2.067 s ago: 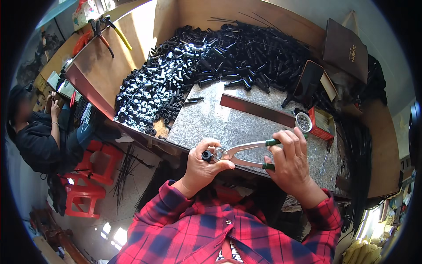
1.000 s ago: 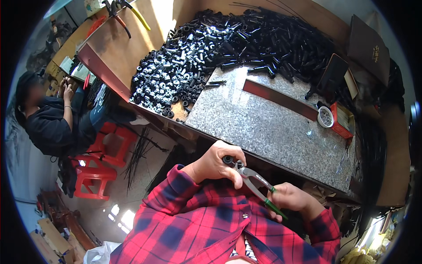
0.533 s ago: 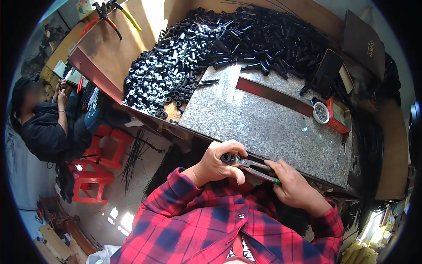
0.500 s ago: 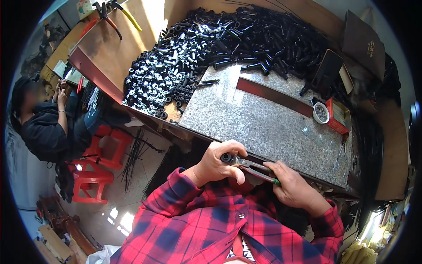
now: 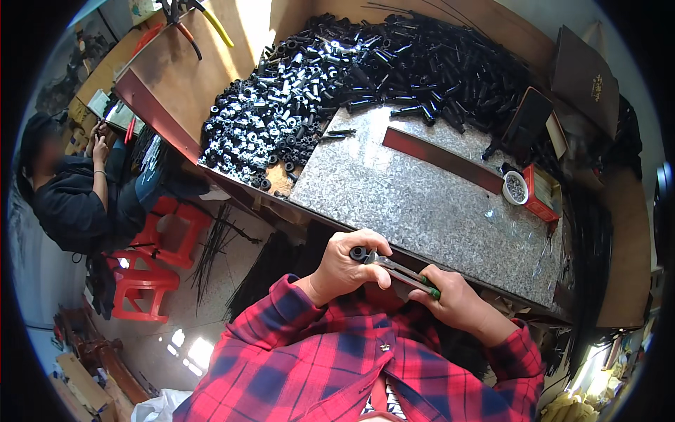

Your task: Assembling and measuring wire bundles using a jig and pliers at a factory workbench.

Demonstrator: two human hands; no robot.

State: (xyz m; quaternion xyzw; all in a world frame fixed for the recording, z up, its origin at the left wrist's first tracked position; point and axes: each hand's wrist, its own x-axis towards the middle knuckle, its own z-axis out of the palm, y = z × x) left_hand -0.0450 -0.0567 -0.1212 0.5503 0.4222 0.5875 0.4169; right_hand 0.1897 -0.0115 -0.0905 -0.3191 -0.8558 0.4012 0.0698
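Note:
Between the thumb and fingers of my left hand [image 5: 339, 269] is a small black tubular part [image 5: 358, 253], its round end showing. My right hand [image 5: 457, 299] is wrapped around the green-tipped handles of a pair of metal pliers [image 5: 399, 271]. The jaws meet the black part beside my left fingertips; what exactly they bite on is too small to tell. Both hands are just in front of the near edge of the speckled stone tabletop [image 5: 394, 190].
Black and silvery parts [image 5: 274, 112] are heaped at the back of the table. A metal bar [image 5: 443, 160], a white cup of tiny pieces [image 5: 515, 188], a red box [image 5: 540, 200] and a phone [image 5: 529, 116] lie rightward. Left are red stools [image 5: 144, 285] and a seated person [image 5: 77, 190].
The pliers' handles have come closer together as my right hand squeezed. My left hand keeps the black part in nearly the same place. The whole view has shifted slightly.

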